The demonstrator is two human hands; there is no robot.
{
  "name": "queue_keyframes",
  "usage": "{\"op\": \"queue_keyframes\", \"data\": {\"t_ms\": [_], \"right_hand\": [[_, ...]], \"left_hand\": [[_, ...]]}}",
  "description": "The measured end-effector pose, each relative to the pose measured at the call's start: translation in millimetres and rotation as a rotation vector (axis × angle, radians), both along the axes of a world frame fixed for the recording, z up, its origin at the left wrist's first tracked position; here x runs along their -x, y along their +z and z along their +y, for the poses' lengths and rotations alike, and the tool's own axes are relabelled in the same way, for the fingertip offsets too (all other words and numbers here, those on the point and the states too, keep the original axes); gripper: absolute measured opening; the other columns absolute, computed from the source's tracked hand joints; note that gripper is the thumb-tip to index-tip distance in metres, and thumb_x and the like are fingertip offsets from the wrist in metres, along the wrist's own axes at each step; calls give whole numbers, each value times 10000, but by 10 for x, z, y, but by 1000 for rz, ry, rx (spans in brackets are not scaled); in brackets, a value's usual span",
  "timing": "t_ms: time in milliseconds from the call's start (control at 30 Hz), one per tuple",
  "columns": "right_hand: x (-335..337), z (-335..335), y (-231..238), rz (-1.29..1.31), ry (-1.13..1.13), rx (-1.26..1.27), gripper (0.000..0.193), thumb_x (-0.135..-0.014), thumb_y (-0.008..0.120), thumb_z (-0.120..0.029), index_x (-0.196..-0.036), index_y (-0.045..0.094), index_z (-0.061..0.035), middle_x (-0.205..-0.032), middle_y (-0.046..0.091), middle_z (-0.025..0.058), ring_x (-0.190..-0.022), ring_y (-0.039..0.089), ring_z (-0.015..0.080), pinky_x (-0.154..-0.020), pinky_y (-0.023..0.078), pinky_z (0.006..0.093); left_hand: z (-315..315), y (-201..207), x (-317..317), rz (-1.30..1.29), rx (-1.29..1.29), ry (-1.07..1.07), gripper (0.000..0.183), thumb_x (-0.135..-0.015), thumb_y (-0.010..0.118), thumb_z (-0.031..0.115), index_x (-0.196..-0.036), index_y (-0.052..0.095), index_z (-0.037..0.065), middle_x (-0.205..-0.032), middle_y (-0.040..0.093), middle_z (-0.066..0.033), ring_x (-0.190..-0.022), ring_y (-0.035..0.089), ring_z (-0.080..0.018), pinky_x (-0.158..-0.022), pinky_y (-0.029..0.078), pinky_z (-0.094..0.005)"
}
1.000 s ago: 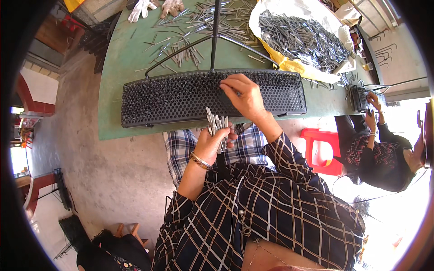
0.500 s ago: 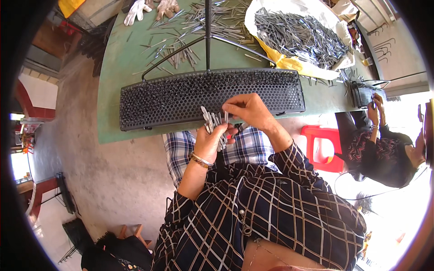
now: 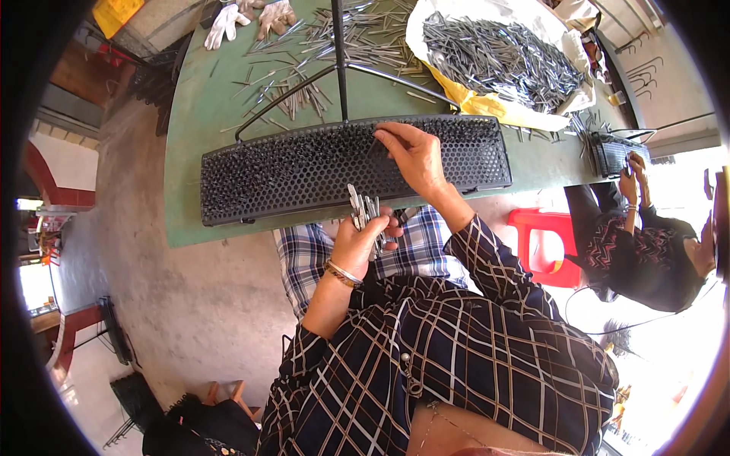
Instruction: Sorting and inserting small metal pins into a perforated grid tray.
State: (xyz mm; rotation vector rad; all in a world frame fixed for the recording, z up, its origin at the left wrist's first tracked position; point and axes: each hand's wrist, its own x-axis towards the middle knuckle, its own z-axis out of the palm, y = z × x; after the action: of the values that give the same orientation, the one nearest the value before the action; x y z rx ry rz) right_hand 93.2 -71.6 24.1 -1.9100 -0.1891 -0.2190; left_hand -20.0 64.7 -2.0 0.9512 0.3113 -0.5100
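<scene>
My left hand is closed round a small bunch of thin metal strips, their silvery ends standing up past the thumb. It is just below the near edge of a long black rack full of round holes. Higher up, over the rack's far half, my right hand has thumb and forefinger pinched together close to the holes. Whatever lies between those fingertips is too small and dark to make out. Many holes in the rack's left and far parts bear dark upright ends; those toward the near right look bare.
A black metal frame rises from the rack's far side. Loose strips lie on the green table, with a large white sack of strips beyond. Gloves lie far left. Rightward are a red stool and a co-worker.
My right hand has moved up and away from the bunch in my left hand to the rack's far half. My left hand still grips the strips, slightly lower and to the right.
</scene>
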Motion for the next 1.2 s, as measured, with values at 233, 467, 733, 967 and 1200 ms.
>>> {"op": "queue_keyframes", "data": {"t_ms": [233, 467, 733, 967, 1200], "right_hand": [[-14, -3, 29, -251, 48, 194, 167, -807, 644, -111, -933, 655, -3, -870, 655, 150, -747, 641, 300, -656, 503, 329], [-54, -30, 16, -288, 58, 243, 164, -814, 640, -91, -957, 655, -12, -862, 657, 134, -715, 643, 252, -634, 500, 304], [-60, 4, 29, -336, 102, 296, 171, -802, 646, -96, -947, 650, -7, -843, 650, 130, -738, 637, 281, -658, 504, 320], [-65, 36, -13, -450, 185, 364, 157, -792, 645, -120, -919, 652, -28, -837, 627, 114, -750, 617, 298, -668, 505, 365], [-20, 48, -76, -355, 139, 321, 154, -799, 640, -110, -923, 657, -21, -864, 619, 115, -745, 614, 299, -660, 507, 359]], "left_hand": [[-1, 14, 15, 16, -9, 3, 238, -849, 597, 171, -1027, 559, 17, -893, 619, -91, -787, 640, -203, -579, 524, -303], [6, 9, 24, 10, 4, 1, 228, -852, 594, 169, -1016, 560, 15, -886, 620, -90, -783, 642, -200, -576, 527, -305], [-12, 20, 30, 2, -18, -24, 227, -857, 590, 158, -1029, 563, 14, -873, 622, -79, -767, 635, -178, -569, 519, -291], [-6, -3, 45, -8, -4, -58, 251, -851, 592, 157, -1044, 556, 1, -876, 625, -85, -759, 634, -173, -562, 510, -279], [-25, -40, 53, -23, -16, -67, 257, -847, 590, 151, -1048, 555, -4, -872, 627, -92, -746, 636, -172, -556, 505, -274]]}}
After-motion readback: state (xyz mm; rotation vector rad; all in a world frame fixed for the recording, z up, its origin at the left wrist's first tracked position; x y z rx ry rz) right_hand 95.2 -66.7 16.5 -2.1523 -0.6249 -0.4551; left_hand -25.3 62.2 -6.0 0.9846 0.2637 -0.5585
